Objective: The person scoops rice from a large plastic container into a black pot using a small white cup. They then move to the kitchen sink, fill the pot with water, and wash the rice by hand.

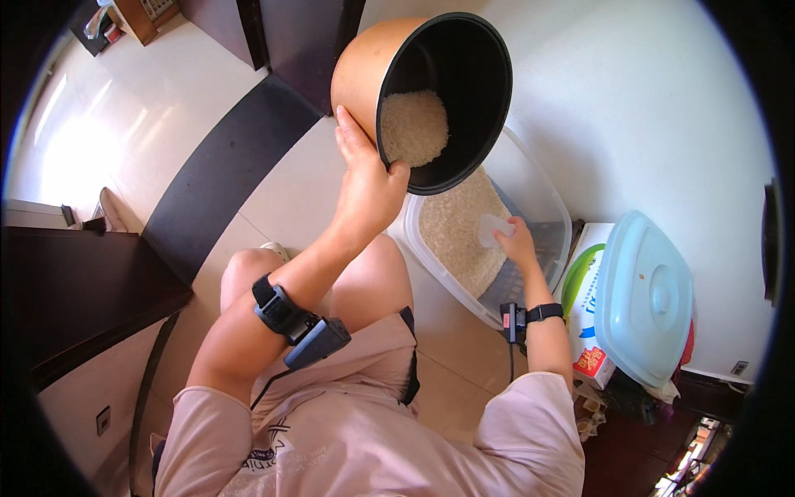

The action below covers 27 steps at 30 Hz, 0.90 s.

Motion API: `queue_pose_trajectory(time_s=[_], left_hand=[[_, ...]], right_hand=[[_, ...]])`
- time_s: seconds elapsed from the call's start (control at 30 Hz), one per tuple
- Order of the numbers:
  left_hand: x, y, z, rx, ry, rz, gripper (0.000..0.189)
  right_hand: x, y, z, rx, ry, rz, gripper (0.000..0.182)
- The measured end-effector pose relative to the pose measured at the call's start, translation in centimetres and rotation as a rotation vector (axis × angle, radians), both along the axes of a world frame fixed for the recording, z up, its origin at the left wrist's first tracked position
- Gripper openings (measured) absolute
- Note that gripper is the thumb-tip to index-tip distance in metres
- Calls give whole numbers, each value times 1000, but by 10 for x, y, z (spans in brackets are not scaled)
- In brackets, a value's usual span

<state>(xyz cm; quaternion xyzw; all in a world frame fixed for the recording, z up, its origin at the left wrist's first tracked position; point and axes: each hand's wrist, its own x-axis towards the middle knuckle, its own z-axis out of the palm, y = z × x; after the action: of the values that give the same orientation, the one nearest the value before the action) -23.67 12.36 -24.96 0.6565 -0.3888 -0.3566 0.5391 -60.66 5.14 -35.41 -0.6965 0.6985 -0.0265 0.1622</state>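
My left hand (372, 180) grips the rim and side of a rice cooker's inner pot (366, 68), copper-coloured outside and black inside. The pot is tilted, its mouth facing me, and a mound of uncooked rice (415, 127) lies against its lower left wall. Below and to the right, my right hand (518, 242) holds a small translucent plastic scoop (494, 231) at the surface of the rice (456, 230) in a large clear plastic bin (459, 305). The pot hides the bin's far left part. The rice is heaped on the bin's left side.
A light blue plastic lid (640, 298) leans on a printed cardboard box (584, 298) right of the bin. Behind the bin rises a white wall (652, 112). A dark floor strip (230, 143) and dark wooden furniture (81, 292) are at the left.
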Motion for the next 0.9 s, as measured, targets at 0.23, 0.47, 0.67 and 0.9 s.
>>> queue_pose_trajectory(time_s=[0.23, 0.47, 0.67, 0.9], left_hand=[[1, 0, -1, 6, -14, 2, 84], [5, 1, -1, 58, -103, -6, 88], [4, 1, -2, 11, -2, 14, 85], [2, 0, -3, -7, -35, -3, 84]], right_hand=[[17, -6, -25, 183, -43, 19, 55], [51, 5, -1, 622, -889, -304, 54], [34, 16, 34, 579, -1381, -322, 54], [37, 22, 34, 546, -1408, -266, 56]])
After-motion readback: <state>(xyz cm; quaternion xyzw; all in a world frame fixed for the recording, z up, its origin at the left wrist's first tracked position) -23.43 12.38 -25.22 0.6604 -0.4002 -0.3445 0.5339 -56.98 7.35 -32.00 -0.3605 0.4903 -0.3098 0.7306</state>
